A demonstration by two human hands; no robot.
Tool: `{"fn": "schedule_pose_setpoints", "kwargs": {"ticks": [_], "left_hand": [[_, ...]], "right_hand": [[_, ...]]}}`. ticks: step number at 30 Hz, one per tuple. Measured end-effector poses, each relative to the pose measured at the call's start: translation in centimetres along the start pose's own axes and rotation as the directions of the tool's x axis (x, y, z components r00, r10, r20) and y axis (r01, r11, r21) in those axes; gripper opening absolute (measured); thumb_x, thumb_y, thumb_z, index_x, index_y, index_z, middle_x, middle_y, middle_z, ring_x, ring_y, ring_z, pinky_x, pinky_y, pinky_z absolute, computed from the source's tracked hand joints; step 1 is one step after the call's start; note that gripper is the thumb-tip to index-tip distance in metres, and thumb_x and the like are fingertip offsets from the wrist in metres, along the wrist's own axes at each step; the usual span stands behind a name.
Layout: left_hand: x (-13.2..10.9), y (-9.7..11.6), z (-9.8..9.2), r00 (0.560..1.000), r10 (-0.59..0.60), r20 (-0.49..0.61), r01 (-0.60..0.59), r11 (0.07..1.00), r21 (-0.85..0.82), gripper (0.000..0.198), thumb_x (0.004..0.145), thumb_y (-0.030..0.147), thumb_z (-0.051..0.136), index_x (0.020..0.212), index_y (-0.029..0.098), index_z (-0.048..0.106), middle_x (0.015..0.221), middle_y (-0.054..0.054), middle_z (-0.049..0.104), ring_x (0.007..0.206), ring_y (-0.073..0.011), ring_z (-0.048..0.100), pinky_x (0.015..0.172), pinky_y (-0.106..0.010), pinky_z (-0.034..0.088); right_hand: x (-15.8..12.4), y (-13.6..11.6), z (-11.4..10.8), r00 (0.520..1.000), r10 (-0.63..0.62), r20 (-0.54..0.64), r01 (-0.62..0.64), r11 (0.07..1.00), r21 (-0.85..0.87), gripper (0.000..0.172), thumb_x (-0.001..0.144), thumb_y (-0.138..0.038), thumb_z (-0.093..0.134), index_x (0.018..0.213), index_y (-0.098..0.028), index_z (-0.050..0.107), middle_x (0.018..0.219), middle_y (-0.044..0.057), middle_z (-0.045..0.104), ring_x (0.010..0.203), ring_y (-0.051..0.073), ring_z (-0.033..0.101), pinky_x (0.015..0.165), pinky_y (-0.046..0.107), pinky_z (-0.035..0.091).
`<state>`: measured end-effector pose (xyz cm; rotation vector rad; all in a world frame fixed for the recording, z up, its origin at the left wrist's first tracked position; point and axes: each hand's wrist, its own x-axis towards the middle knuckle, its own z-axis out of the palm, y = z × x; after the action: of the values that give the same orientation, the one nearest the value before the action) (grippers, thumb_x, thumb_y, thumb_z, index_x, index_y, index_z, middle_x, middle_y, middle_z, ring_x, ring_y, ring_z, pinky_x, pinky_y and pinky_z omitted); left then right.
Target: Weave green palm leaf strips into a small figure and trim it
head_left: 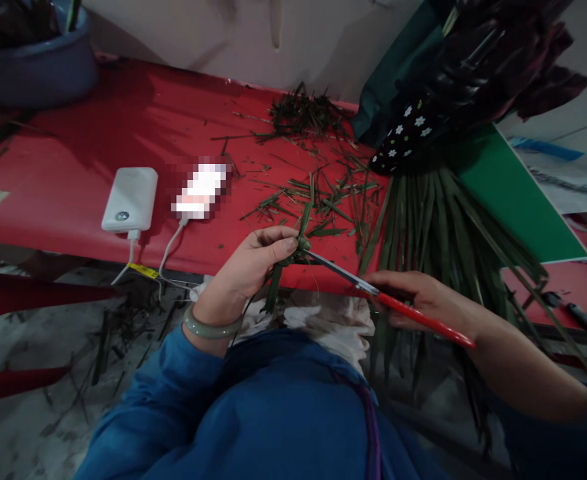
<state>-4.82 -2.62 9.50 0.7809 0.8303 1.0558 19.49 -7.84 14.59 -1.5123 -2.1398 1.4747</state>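
Between thumb and fingers, my left hand [263, 257] pinches a small woven piece of green leaf strips [303, 245] above the table's front edge. Loose leaf ends stick out above and below it. My right hand [423, 300] is closed on red-handled scissors [413, 317], whose blades point left. The blade tips touch or nearly touch the woven piece; whether they are cutting a strip cannot be made out. Cut leaf scraps [318, 200] lie on the red table just beyond my hands.
A white power bank [131, 200] and a blurred phone [201, 190] are cabled together on the red tabletop [73, 173]. Long green leaves [413, 220] hang over the edge at right beside a green board [518, 200]. A blue basin [33, 70] stands back left.
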Motion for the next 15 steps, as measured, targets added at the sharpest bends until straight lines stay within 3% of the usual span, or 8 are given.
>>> {"fn": "schedule_pose_setpoints", "kwargs": {"ticks": [5, 15], "left_hand": [[-0.24, 0.3, 0.29, 1.0, 0.006, 0.025, -0.006, 1.0, -0.003, 0.024, 0.053, 0.033, 0.074, 0.071, 0.018, 0.067, 0.067, -0.001, 0.065, 0.065, -0.0109, 0.06, 0.064, -0.023, 0.048], [0.23, -0.2, -0.15, 0.999, 0.01, -0.047, -0.011, 1.0, -0.024, 0.023, 0.053, 0.032, 0.074, 0.07, 0.019, 0.066, 0.064, 0.002, 0.064, 0.059, -0.0081, 0.058, 0.058, -0.02, 0.047]], "right_hand": [[-0.01, 0.25, -0.13, 1.0, -0.017, -0.014, 0.015, 0.993, -0.116, 0.05, 0.069, -0.046, 0.057, 0.113, -0.024, 0.054, 0.092, 0.004, 0.065, 0.082, 0.019, 0.061, 0.069, 0.028, 0.051], [-0.17, 0.99, -0.23, 0.999, -0.023, -0.026, 0.018, 0.989, -0.149, 0.049, 0.071, -0.041, 0.054, 0.116, -0.022, 0.051, 0.09, 0.004, 0.065, 0.08, 0.018, 0.062, 0.068, 0.029, 0.05]]}}
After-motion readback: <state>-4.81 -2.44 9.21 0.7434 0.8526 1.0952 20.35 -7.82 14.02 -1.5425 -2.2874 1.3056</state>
